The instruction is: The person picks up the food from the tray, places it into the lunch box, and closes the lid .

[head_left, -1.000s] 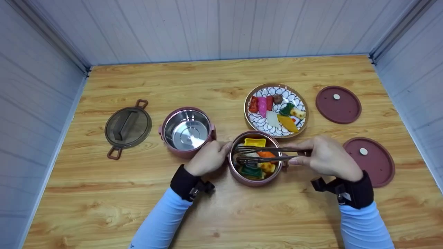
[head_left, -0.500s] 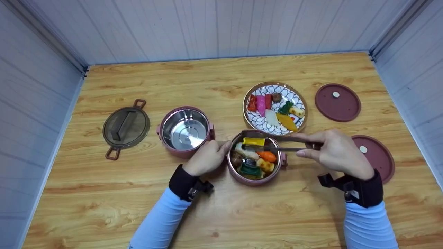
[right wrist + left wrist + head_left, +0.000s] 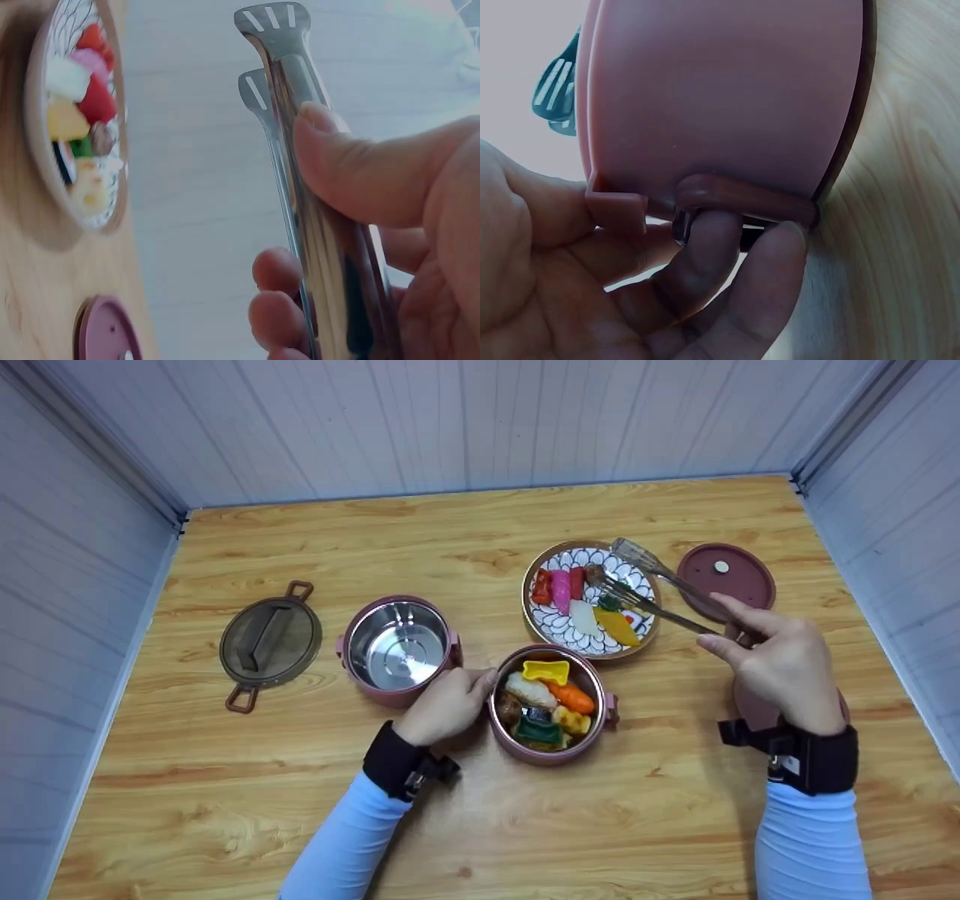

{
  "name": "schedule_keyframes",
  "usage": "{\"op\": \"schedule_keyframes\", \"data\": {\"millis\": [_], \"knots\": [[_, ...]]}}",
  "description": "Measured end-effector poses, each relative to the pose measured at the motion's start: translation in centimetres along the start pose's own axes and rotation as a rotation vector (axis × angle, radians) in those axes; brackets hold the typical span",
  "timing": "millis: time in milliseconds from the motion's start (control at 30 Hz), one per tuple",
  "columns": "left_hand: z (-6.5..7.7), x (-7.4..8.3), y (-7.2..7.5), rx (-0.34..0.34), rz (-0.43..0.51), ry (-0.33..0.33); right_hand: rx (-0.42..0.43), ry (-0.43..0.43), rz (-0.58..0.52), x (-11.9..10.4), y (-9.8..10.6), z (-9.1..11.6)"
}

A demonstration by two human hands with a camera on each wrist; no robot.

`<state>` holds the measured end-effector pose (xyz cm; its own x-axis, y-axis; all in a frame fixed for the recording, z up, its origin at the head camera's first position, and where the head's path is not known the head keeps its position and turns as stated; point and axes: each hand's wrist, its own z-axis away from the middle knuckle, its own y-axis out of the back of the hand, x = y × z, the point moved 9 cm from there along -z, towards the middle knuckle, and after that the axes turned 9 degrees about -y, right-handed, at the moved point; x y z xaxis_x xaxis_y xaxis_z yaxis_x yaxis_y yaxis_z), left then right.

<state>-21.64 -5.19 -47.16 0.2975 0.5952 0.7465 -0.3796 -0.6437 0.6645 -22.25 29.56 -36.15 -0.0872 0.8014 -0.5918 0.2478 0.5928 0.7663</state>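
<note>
In the head view, my left hand [image 3: 442, 709] grips the side handle [image 3: 742, 199] of a dusty-pink pot [image 3: 551, 754], fingers curled round it. The pot stands upright and holds several toy food pieces, among them a carrot [image 3: 571, 697], a yellow piece [image 3: 546, 672] and a green piece [image 3: 538, 729]. My right hand [image 3: 787, 664] holds brown-looking slotted tongs [image 3: 679, 619], spread apart over the right side of a patterned plate [image 3: 529, 615]. Nothing shows between their tips. On the plate lie more toy pieces, including a pink one [image 3: 560, 591] and a white one [image 3: 583, 617].
A second pink pot [image 3: 397, 694] with a shiny steel inside stands left of the first. Farther left lies a dark see-through lid [image 3: 271, 639] with two loop handles. Two maroon lids lie at right: one [image 3: 739, 577] behind, another [image 3: 752, 705] partly under my right hand.
My right hand has drawn the tongs out of the pot and moved right and back, and the tongs now spread over the plate. The left hand stays on the pot handle.
</note>
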Motion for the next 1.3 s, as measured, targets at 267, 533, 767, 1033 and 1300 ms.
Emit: {"op": "schedule_keyframes", "data": {"millis": [267,533,767,1033,1300], "knots": [[0.1,0.0,0.0,0.0,-0.009,0.013,-0.125,-0.119,0.163,2.1,-1.0,-0.1],[0.2,0.1,0.2,0.01,-0.033,0.009,-0.244,-0.194,0.305,3.0,-1.0,0.5],[0.5,0.3,0.6,0.032,-0.028,-0.01,-0.297,-0.227,0.379,2.7,-1.6,0.9],[1.0,1.0,1.9,0.048,-0.033,0.005,-0.276,-0.206,0.403,1.9,-2.0,1.1],[2.8,2.1,7.2,0.242,0.045,-0.022,-0.192,-0.133,0.467,0.0,-1.9,1.5]]}}
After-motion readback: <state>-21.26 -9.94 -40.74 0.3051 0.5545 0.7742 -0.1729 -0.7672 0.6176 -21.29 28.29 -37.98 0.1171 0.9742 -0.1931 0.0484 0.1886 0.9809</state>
